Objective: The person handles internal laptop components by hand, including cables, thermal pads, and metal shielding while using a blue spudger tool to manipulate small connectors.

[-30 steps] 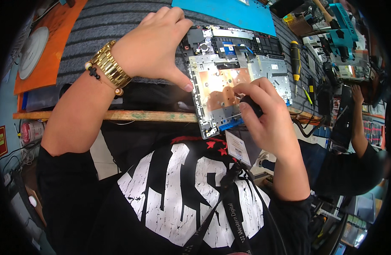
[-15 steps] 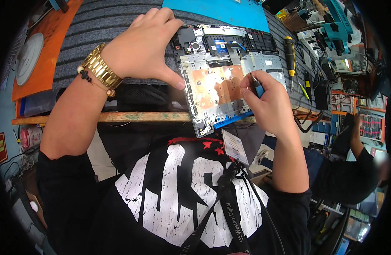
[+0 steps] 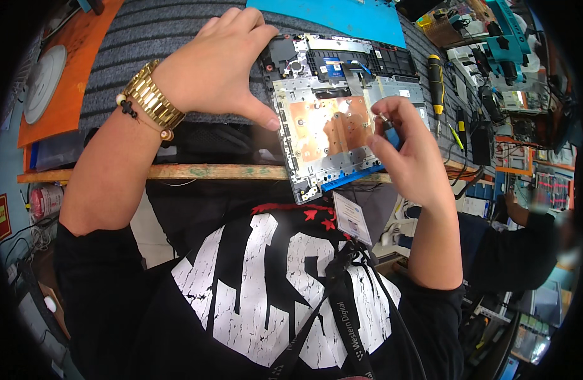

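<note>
An opened laptop case panel (image 3: 393, 88), silver and black with a shiny copper-coloured area, lies tilted at the front of the workbench. My left hand (image 3: 225, 73) grips its left side, the thumb pressed to the edge and the fingers closed at the far corner. Above the panel's right part, my right hand (image 3: 412, 155) pinches a small blue-handled tool (image 3: 391, 134) with a metal end; its exact kind is not plain. A bright blue strip (image 3: 351, 178) runs along the near edge of the panel, partly beside my right hand.
A yellow-and-black screwdriver (image 3: 436, 82) and a thin yellow-green tool (image 3: 456, 136) lie to the right. Beyond the panel is a blue mat (image 3: 329, 19). Cables and a teal device (image 3: 510, 47) crowd the right side. Another person (image 3: 513, 244) is at the far right.
My right hand has shifted slightly right, and the tool in it has turned a little. The panel and my left hand sit slightly farther right. The other person's arm has moved lower.
</note>
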A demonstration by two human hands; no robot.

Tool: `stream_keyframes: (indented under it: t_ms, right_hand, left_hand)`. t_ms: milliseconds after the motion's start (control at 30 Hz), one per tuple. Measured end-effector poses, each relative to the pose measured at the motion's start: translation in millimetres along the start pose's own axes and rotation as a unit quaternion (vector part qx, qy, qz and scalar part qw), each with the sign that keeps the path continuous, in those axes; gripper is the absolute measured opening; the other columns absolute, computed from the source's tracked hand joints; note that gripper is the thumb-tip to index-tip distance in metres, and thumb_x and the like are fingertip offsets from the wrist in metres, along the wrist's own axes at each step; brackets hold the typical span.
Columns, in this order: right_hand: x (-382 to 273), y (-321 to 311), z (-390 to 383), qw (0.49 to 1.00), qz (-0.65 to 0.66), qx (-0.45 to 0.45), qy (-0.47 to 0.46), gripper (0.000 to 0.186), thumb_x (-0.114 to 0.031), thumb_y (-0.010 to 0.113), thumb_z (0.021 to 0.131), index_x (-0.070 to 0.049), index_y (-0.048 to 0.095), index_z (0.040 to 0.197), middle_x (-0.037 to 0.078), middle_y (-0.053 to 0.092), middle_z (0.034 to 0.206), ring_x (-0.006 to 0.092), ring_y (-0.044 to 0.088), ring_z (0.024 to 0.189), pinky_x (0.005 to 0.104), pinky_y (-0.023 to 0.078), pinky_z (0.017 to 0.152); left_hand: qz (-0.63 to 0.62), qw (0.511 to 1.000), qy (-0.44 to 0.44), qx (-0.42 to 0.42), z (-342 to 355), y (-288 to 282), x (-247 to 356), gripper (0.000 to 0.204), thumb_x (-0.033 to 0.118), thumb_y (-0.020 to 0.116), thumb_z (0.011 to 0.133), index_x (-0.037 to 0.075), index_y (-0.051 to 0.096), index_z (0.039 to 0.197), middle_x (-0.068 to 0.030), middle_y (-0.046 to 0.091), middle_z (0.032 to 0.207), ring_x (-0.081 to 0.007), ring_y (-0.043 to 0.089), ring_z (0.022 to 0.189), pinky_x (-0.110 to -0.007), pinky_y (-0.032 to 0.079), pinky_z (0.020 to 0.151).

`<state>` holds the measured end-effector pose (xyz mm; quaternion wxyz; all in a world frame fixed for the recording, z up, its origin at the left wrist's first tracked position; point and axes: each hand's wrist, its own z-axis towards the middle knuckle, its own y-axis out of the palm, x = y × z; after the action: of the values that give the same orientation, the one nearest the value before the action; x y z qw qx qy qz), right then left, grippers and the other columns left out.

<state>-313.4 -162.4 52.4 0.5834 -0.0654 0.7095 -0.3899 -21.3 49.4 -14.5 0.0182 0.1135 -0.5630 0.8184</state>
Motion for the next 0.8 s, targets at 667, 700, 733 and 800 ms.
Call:
stream_keyframes:
  t_ms: [667, 700, 733, 800]
  right_hand:
    - [-35.1, 28.3, -39.1, 0.944, -0.208, -0.145, -0.211, 0.043, 0.002, 0.087, 0.096, -0.007, 0.083, 0.138, 0.014, 0.079, 0.139, 0.0406, 0.082, 0.114, 0.0508, 0.068, 0.094]
    - [-35.3, 30.5, -40.3, 0.946, -0.210, -0.141, -0.204, 0.044, 0.002, 0.086, 0.095, -0.006, 0.083, 0.138, 0.014, 0.078, 0.140, 0.0413, 0.081, 0.117, 0.0512, 0.067, 0.096]
    - [-35.3, 33.4, -41.1, 0.947, -0.210, -0.129, -0.205, 0.043, 0.003, 0.087, 0.096, -0.006, 0.083, 0.137, 0.015, 0.080, 0.140, 0.0407, 0.083, 0.115, 0.0507, 0.068, 0.094]
    - [-35.8, 38.9, -42.8, 0.950, -0.211, -0.106, -0.205, 0.040, 0.005, 0.088, 0.098, -0.006, 0.085, 0.136, 0.016, 0.082, 0.141, 0.0395, 0.086, 0.111, 0.0497, 0.069, 0.091]
  left_hand:
    - [0.008, 1.000, -0.002, 0.002, -2.8, 1.7, 0.2, 0.143, 0.077, 0.110, 0.063, -0.003, 0.060, 0.171, -0.0209, 0.063, 0.155, -0.0426, 0.059, 0.148, -0.056, 0.051, 0.128]
    - [0.008, 1.000, -0.003, 0.001, -2.6, 1.8, 0.1, 0.144, 0.078, 0.109, 0.063, -0.003, 0.060, 0.171, -0.0207, 0.063, 0.155, -0.0424, 0.059, 0.148, -0.056, 0.051, 0.128]
    - [0.009, 1.000, -0.004, -0.001, -2.6, 1.9, 0.1, 0.144, 0.078, 0.109, 0.063, -0.003, 0.060, 0.171, -0.0206, 0.063, 0.155, -0.0423, 0.059, 0.148, -0.056, 0.051, 0.128]
    - [0.012, 1.000, -0.006, -0.001, -2.7, 2.2, 0.3, 0.145, 0.079, 0.109, 0.063, -0.003, 0.060, 0.171, -0.0204, 0.063, 0.155, -0.0420, 0.059, 0.148, -0.056, 0.051, 0.128]
